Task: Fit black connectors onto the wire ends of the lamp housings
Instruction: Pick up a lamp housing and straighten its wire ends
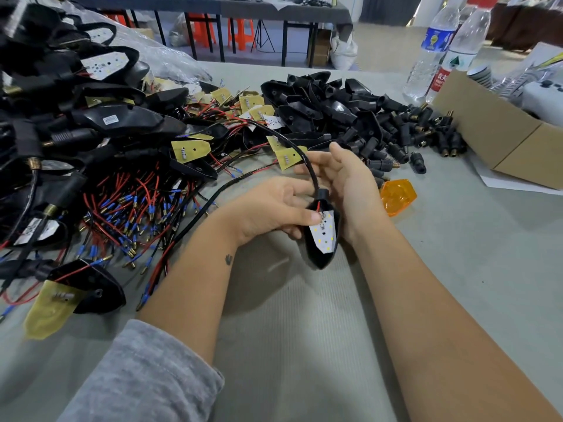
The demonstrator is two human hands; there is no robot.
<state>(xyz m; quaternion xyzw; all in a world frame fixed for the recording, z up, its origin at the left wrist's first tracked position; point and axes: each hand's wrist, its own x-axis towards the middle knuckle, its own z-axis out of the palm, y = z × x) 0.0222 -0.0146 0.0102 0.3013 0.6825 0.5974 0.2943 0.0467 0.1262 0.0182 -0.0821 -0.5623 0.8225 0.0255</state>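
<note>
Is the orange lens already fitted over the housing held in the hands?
No: the orange lens lies on the table right of the right hand, while the held housing shows its bare LED board.

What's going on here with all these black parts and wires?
A person is assembling small lamps at a table. Both hands, left and right, hold one black lamp housing with its white light board facing up and a black cable running off it. Piles of housings and loose black connectors wait nearby.
</note>
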